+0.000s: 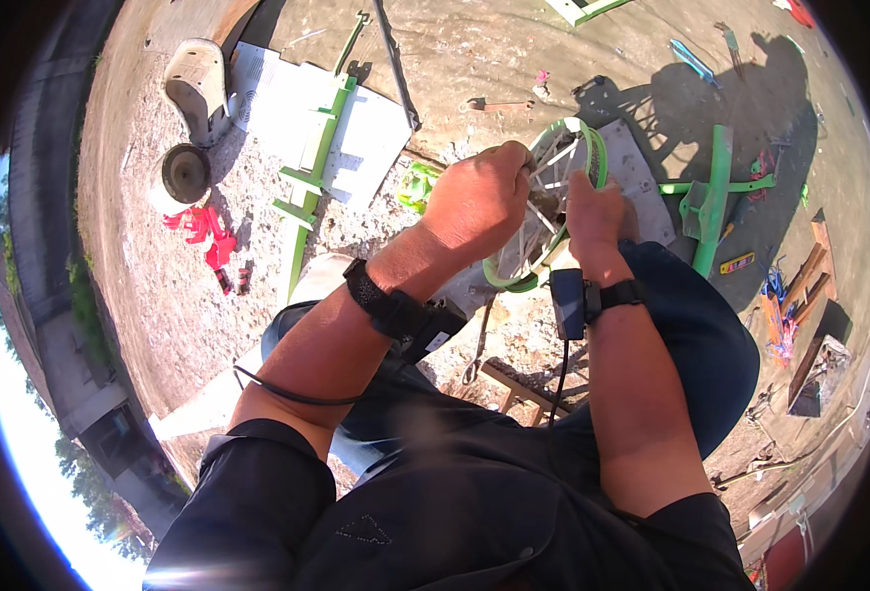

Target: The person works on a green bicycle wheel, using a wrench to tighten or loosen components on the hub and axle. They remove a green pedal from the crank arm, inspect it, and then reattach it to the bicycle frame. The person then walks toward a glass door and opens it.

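At the wheel (599,150), left hand (482,197) and right hand (595,212) are gripping it; any uneven pull is risking a slip.

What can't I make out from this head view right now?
Head view:
- Fingertips of the left hand and right hand: mostly hidden by the hands themselves.
- Green-rimmed wheel: partly covered by both hands.
- Green metal piece: cut off by the top edge.
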Demonstrator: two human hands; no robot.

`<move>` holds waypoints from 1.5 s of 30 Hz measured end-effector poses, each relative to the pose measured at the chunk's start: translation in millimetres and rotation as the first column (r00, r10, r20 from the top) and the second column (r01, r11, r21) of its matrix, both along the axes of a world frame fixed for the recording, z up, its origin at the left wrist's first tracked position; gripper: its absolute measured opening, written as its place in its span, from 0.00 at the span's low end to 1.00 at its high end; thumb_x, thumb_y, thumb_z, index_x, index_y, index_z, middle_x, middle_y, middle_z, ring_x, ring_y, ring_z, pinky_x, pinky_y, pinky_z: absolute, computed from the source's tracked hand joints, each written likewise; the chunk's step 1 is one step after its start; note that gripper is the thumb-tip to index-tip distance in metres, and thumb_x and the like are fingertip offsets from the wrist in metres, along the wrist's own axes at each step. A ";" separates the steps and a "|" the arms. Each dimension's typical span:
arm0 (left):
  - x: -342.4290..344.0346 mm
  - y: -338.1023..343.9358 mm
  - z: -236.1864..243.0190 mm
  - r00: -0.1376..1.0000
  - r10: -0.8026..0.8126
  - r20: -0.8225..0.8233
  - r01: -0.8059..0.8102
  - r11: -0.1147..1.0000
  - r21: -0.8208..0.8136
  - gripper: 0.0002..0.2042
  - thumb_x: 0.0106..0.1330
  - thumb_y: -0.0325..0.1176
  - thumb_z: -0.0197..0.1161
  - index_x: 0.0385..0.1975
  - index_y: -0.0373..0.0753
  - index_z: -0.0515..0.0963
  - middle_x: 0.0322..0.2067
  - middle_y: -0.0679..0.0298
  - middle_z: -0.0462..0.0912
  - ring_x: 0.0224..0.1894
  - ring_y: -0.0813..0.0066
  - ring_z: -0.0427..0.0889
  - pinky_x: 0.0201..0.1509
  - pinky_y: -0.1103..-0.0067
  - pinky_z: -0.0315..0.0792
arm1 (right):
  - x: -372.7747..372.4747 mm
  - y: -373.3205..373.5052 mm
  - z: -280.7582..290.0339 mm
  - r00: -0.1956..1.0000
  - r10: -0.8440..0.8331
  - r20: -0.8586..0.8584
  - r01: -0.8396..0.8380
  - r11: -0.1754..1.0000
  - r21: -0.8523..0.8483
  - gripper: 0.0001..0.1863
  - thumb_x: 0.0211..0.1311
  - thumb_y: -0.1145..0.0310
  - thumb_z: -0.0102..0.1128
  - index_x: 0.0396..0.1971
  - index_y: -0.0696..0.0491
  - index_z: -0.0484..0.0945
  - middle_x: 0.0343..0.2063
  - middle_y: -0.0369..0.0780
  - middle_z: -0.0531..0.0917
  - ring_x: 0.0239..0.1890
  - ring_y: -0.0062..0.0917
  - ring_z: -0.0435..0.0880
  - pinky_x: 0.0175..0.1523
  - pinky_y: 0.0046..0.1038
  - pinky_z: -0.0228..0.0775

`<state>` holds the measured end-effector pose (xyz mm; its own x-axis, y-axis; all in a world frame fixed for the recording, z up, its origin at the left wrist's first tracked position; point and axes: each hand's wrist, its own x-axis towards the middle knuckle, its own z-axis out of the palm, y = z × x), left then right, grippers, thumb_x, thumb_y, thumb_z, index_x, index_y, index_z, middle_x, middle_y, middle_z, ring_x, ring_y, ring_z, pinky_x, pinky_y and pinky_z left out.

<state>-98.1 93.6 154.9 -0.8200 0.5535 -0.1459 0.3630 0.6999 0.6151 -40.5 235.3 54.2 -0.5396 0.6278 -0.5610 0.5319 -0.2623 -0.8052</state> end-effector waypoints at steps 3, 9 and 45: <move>39.7 -16.2 -0.9 0.996 0.085 0.011 -0.085 0.994 0.064 0.06 0.65 0.30 0.55 0.35 0.37 0.77 0.32 0.52 0.81 0.35 0.52 0.82 0.38 0.64 0.74 | 10.3 -1.4 -18.8 0.998 -0.020 -0.053 0.022 0.999 0.049 0.19 0.51 0.65 0.59 0.38 0.64 0.75 0.29 0.48 0.83 0.30 0.33 0.83 0.35 0.32 0.74; 75.5 -32.2 0.2 0.932 0.267 0.245 -0.265 0.963 -0.039 0.09 0.65 0.34 0.54 0.35 0.34 0.74 0.34 0.50 0.80 0.37 0.46 0.79 0.41 0.61 0.73 | 33.3 -0.6 -67.1 0.999 0.016 -0.036 -0.010 0.987 0.163 0.18 0.53 0.64 0.59 0.39 0.63 0.76 0.29 0.45 0.81 0.30 0.31 0.81 0.36 0.34 0.71; 82.4 -69.3 -65.3 0.020 0.317 0.948 -0.881 0.453 -0.133 0.07 0.71 0.30 0.53 0.33 0.33 0.74 0.21 0.63 0.73 0.17 0.77 0.68 0.20 0.80 0.63 | 9.9 48.1 -60.7 0.873 0.360 0.330 -0.444 0.866 0.230 0.23 0.62 0.51 0.54 0.32 0.59 0.79 0.29 0.49 0.83 0.31 0.39 0.83 0.35 0.40 0.72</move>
<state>-15.7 24.3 89.6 -0.4355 0.1128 -0.8931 -0.8999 -0.0804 0.4287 -30.5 283.4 -6.5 -0.6360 0.5438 -0.5475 0.7440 0.2438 -0.6221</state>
